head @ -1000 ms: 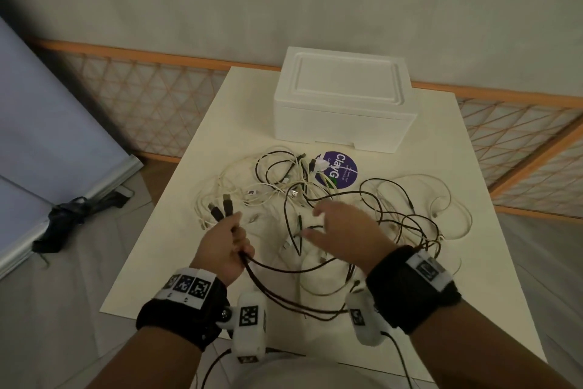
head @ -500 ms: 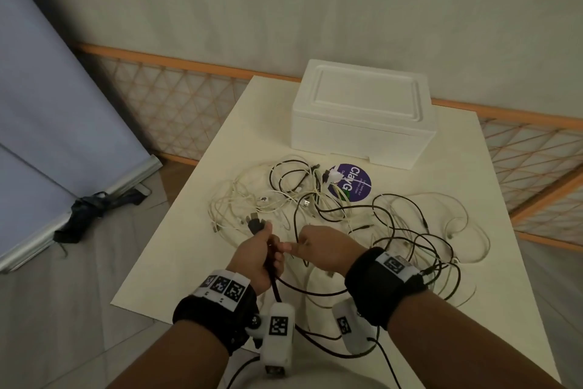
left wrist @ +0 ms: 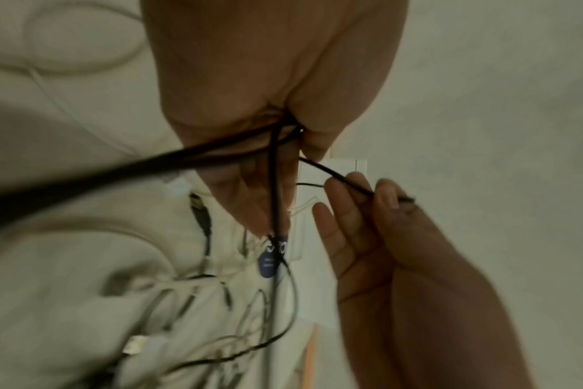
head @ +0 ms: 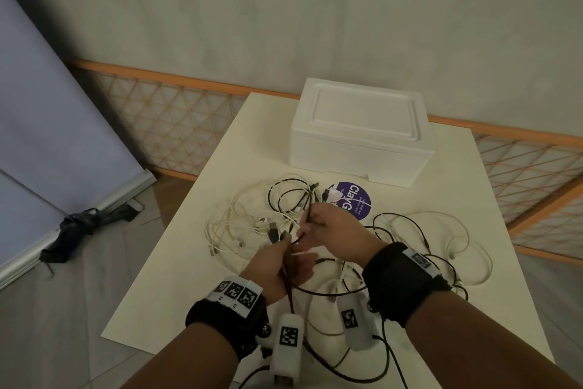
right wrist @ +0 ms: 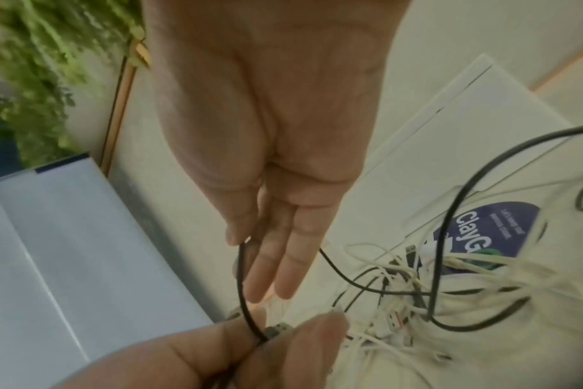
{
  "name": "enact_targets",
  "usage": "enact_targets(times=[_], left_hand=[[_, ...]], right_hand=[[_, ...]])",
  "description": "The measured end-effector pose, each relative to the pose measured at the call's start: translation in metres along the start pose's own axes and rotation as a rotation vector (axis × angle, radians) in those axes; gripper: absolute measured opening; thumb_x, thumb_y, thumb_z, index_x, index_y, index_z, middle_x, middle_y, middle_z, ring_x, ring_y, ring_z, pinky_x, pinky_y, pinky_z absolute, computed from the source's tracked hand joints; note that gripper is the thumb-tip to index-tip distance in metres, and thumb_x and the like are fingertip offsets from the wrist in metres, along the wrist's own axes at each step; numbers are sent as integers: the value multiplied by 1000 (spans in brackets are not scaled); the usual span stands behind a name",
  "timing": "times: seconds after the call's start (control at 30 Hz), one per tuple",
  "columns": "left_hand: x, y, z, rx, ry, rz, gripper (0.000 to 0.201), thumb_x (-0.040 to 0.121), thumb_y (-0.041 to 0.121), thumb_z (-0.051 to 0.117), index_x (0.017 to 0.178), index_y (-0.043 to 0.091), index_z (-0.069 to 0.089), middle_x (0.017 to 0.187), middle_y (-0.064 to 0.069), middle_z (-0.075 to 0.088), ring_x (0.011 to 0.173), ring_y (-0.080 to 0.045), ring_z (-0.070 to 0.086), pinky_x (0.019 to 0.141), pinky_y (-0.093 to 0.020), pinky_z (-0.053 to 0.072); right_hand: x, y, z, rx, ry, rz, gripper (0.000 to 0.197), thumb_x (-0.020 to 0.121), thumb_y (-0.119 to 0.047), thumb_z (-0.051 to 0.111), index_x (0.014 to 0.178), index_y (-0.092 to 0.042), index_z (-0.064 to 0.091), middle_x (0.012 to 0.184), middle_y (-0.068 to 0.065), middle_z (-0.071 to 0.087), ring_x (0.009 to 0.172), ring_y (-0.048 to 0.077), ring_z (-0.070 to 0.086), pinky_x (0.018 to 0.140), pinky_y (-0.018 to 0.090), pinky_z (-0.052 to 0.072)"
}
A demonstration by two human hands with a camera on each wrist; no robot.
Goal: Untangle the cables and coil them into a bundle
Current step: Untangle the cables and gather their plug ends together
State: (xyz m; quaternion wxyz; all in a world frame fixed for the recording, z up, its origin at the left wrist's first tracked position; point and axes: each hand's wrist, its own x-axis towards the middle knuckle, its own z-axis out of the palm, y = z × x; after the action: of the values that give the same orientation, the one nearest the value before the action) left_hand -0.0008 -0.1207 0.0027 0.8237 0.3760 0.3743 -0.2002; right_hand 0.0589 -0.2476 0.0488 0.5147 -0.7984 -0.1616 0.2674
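White and black cables lie tangled (head: 243,224) on a cream table (head: 176,287). My left hand (head: 274,265) grips a bunch of black cable (left wrist: 273,184) just above the table, and two USB plugs (head: 273,234) stick out past its fingers. My right hand (head: 334,227) is close beside it on the right. Its thumb and fingers pinch a thin black strand (right wrist: 239,265) that runs across to my left hand (right wrist: 267,342). More black loops (head: 410,231) trail under my right wrist.
A white foam box (head: 362,136) stands at the table's far end, with a round purple sticker (head: 356,199) in front of it. An orange lattice rail (head: 176,123) runs behind the table. A grey panel (head: 47,136) leans at the left.
My right hand left the tangle, came over to my left hand and took hold of a black strand. Both hands have moved farther out over the cables.
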Motion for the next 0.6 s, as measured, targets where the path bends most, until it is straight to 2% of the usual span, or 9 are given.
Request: enact_targets(times=[0.07,0.17,0.23,0.3,0.4,0.47,0.5,0.53,0.6], left_hand=[[7,16,5,-199,6,98,39,103,30,37,90,2,62,64,-9,67,54,-19,63,59,-33,54],[14,39,5,-290,-28,224,37,103,25,35,79,7,56,57,-3,56,56,-16,58,68,-32,50],[14,47,3,-260,-61,258,34,103,23,38,76,8,53,51,0,48,47,-13,52,58,-29,51],[16,51,-1,-225,-97,272,30,102,22,39,77,9,51,48,3,40,39,-9,42,45,-22,44],[21,56,-16,-138,-129,288,28,101,25,40,80,12,51,49,5,34,37,-7,32,39,-20,33],[23,61,-28,-125,-145,309,27,101,25,40,80,11,50,47,6,32,36,-6,29,37,-19,30],[23,64,-33,-133,-155,314,27,100,24,40,79,11,50,46,6,32,35,-6,28,36,-18,29],[21,67,-36,-142,-170,311,27,100,24,40,78,11,49,45,6,31,34,-5,27,35,-18,27],[15,71,-40,-153,-219,283,27,97,24,43,74,12,48,45,6,28,33,-5,25,34,-17,25]], right_hand=[[0,-2,0,68,50,36,15,85,1,61,95,-6,52,76,8,67,67,18,65,62,22,52],[1,9,1,255,111,205,25,80,0,65,95,-9,47,81,14,68,71,21,67,67,32,51],[4,13,0,430,158,289,19,81,0,61,90,-11,48,81,12,67,74,21,65,71,37,50],[11,10,-5,544,191,309,9,83,-2,56,86,-10,54,79,11,65,75,22,60,75,38,49],[27,12,-12,573,315,333,13,88,-8,49,84,-8,61,77,11,67,73,21,61,75,37,51],[38,21,-17,526,422,311,17,89,-2,44,93,-8,59,78,12,67,67,20,61,65,33,51],[42,25,-16,480,416,283,22,89,3,42,95,-10,58,82,12,64,66,19,58,60,30,48],[45,29,-15,315,377,243,27,87,5,42,100,-13,58,89,9,62,69,18,57,60,29,46],[55,38,-8,-300,222,130,42,85,1,50,119,-22,58,110,1,57,91,14,57,76,25,49]])
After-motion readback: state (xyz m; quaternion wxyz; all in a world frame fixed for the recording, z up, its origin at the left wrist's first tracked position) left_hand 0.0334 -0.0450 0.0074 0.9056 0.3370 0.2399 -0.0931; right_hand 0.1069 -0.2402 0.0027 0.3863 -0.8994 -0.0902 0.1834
